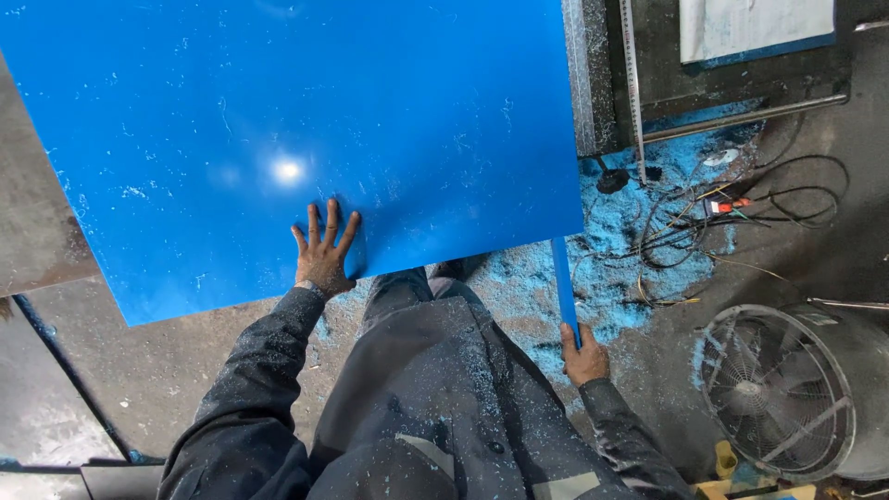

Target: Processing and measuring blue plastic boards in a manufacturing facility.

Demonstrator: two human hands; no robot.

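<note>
Pressure from the left hand (324, 252) is what steadies the blue sheet (296, 139): the palm lies flat near the sheet's near edge, fingers spread wide, gripping nothing. The sheet covers most of the table, its near corner reaching out past the table over the floor. The right hand (584, 356) is closed around the lower end of a narrow blue strip (564, 282), which runs up to the sheet's right corner; whether strip and sheet are joined there I cannot tell. To do this well, the flat hand should, I judge, bear straight down so the sheet cannot slide or tip off the edge, while the strip is held firmly and drawn in line with its length, not twisted. Footing matters too: blue shavings (611, 250) and loose wires (722, 218) litter the floor, and a fan (773, 389) stands close on the right.
</note>
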